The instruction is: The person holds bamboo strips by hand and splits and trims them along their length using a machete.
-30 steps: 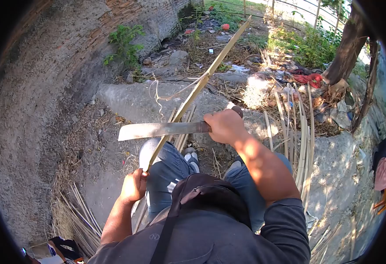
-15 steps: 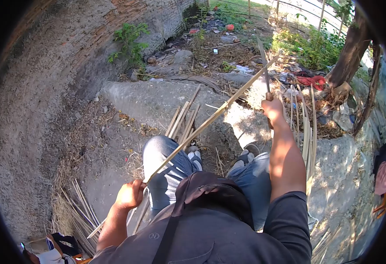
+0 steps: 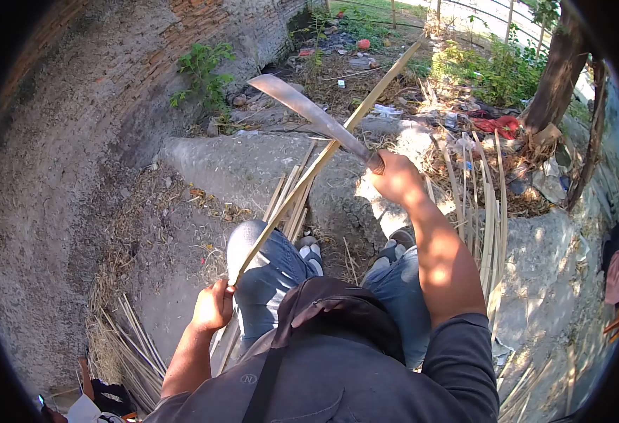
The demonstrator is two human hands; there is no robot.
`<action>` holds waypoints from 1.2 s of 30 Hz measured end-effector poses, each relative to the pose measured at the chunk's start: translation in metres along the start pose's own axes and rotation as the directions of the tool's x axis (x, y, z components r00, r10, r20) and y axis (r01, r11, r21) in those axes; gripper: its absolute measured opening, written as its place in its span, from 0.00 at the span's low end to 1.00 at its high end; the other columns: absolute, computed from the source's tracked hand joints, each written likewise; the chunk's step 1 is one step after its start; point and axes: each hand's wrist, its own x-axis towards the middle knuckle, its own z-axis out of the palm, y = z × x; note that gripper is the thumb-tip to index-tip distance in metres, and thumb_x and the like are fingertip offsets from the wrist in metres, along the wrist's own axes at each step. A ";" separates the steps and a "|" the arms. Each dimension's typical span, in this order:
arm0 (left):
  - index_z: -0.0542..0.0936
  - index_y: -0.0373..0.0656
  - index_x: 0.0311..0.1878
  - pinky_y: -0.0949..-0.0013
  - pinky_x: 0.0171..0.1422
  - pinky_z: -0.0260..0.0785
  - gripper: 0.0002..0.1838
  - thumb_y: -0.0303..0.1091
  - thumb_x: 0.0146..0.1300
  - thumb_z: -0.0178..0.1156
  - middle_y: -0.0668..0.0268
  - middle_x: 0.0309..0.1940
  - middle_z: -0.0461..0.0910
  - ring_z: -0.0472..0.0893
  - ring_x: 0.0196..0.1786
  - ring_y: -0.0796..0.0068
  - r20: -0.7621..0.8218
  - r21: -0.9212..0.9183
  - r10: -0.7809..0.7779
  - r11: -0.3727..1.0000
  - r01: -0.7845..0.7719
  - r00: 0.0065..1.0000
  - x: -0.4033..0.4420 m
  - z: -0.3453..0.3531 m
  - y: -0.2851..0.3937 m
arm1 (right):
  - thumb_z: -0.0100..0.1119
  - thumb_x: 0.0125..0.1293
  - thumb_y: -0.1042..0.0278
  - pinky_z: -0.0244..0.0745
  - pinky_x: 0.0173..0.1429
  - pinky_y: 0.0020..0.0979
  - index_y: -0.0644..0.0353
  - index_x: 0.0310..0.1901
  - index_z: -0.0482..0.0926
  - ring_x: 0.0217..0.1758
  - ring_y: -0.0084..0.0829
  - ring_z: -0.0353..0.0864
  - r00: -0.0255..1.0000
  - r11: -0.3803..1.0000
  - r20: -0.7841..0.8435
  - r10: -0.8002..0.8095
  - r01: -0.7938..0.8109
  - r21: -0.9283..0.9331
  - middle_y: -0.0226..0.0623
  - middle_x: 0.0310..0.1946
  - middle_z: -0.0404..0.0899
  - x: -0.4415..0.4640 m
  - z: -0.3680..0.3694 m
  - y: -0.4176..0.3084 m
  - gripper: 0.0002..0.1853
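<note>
My left hand (image 3: 213,305) is closed round the lower end of a long pale bamboo strip (image 3: 297,189), beside my left knee. The strip slants up and to the right, past the knee. My right hand (image 3: 397,178) grips the handle of a machete (image 3: 314,115). Its broad blade points up and to the left and crosses the strip's upper half; whether the two touch I cannot tell.
Cut strips lie on the stone ledge (image 3: 214,161), at the right (image 3: 491,233) and at the lower left (image 3: 135,345). A wall (image 3: 56,183) rises on the left, a tree trunk (image 3: 558,77) at the upper right. Part of another person shows at the lower left.
The machete was low across the strip, then swung out to the upper right, and is now back over the strip's upper half. The strip tilted right and has come up steeper again.
</note>
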 end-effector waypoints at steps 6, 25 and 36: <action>0.77 0.36 0.41 0.45 0.38 0.76 0.08 0.32 0.74 0.55 0.41 0.30 0.82 0.84 0.35 0.35 0.001 -0.038 -0.012 0.999 0.012 1.000 -0.013 0.010 -0.006 | 0.69 0.63 0.59 0.78 0.47 0.45 0.60 0.42 0.81 0.38 0.49 0.84 0.983 0.952 -0.016 -0.181 0.179 0.247 0.48 0.33 0.84 -0.014 0.017 -0.019 0.14; 0.80 0.39 0.47 0.46 0.38 0.78 0.09 0.33 0.70 0.59 0.49 0.30 0.83 0.85 0.33 0.42 -0.095 0.105 0.058 0.993 -0.048 0.994 -0.032 0.016 -0.026 | 0.72 0.62 0.70 0.72 0.31 0.28 0.58 0.35 0.77 0.24 0.20 0.75 0.988 0.617 0.107 -0.114 -0.014 0.786 0.25 0.26 0.76 -0.005 0.026 -0.029 0.10; 0.80 0.39 0.50 0.46 0.44 0.77 0.13 0.37 0.71 0.58 0.48 0.35 0.84 0.85 0.39 0.42 -0.009 0.110 -0.010 0.994 0.010 1.000 -0.042 0.009 -0.053 | 0.68 0.61 0.74 0.72 0.32 0.28 0.59 0.39 0.81 0.24 0.23 0.75 0.990 0.267 0.093 -0.107 -0.061 0.962 0.41 0.50 0.82 0.006 0.024 -0.041 0.06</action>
